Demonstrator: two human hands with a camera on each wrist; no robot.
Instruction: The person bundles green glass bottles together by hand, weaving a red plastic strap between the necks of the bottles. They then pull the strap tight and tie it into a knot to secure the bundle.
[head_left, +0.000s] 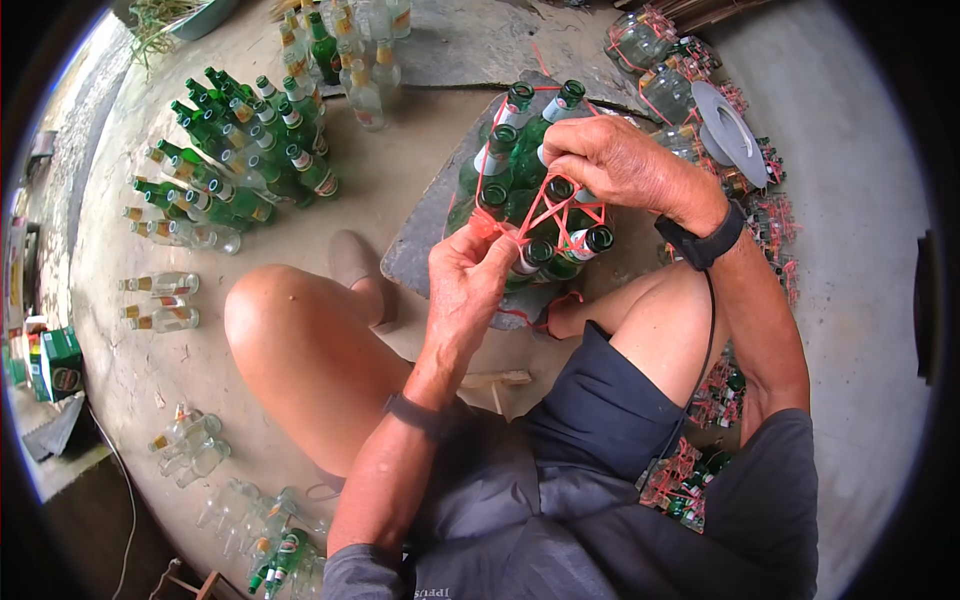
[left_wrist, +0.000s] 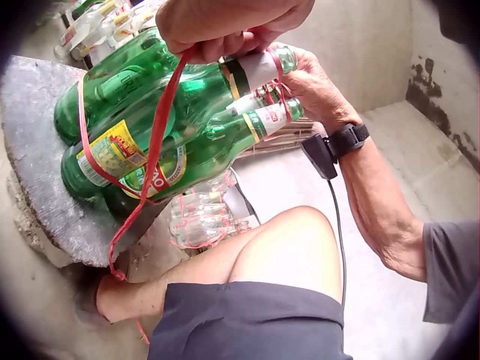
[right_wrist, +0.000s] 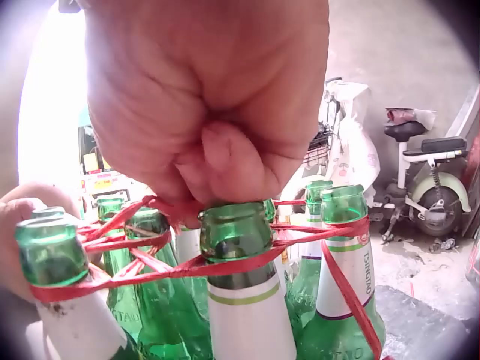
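A cluster of green glass bottles stands on a grey stone slab, bound at the necks and bodies by red string. My left hand pinches the red string at the near side of the cluster and pulls it taut. My right hand is curled over the bottle necks, holding the string against them. In the left wrist view the string runs down over the bottle labels. The right wrist view shows my right hand gripping string over a bottle mouth.
Rows of loose green bottles lie on the concrete floor to the left, clear bottles nearer. Tied bundles are stacked at the right with a grey disc. A green carton stands far left. My bare knees flank the slab.
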